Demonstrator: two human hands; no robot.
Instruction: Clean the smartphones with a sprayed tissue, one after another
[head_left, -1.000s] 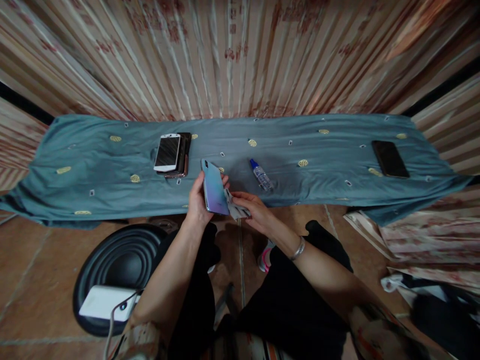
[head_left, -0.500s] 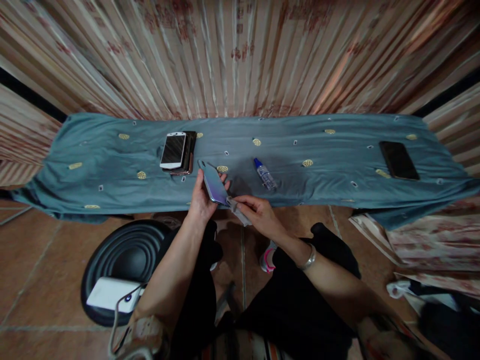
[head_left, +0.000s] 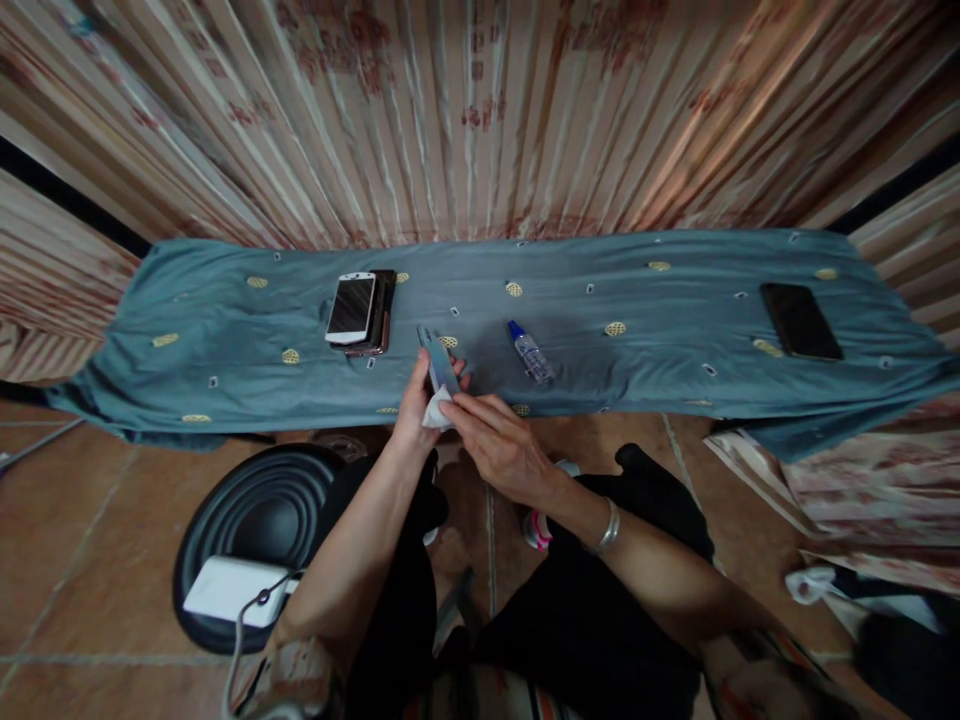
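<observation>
the left hand [head_left: 415,412] is clamped round a phone [head_left: 439,362], held up on edge over the near hem of the teal cloth [head_left: 225,340]. the right hand [head_left: 499,450] pinches a small white wipe [head_left: 435,410] against the phone's lower end, so the two hands meet there. by my reading the wiping of this phone is under way, not finished. just beyond lies a small spray bottle [head_left: 529,352] on its side. further left sits a stack of phones [head_left: 360,312], seemingly yet to be cleaned; far right, well apart, lies a dark phone [head_left: 800,320], perhaps done, though i cannot tell
</observation>
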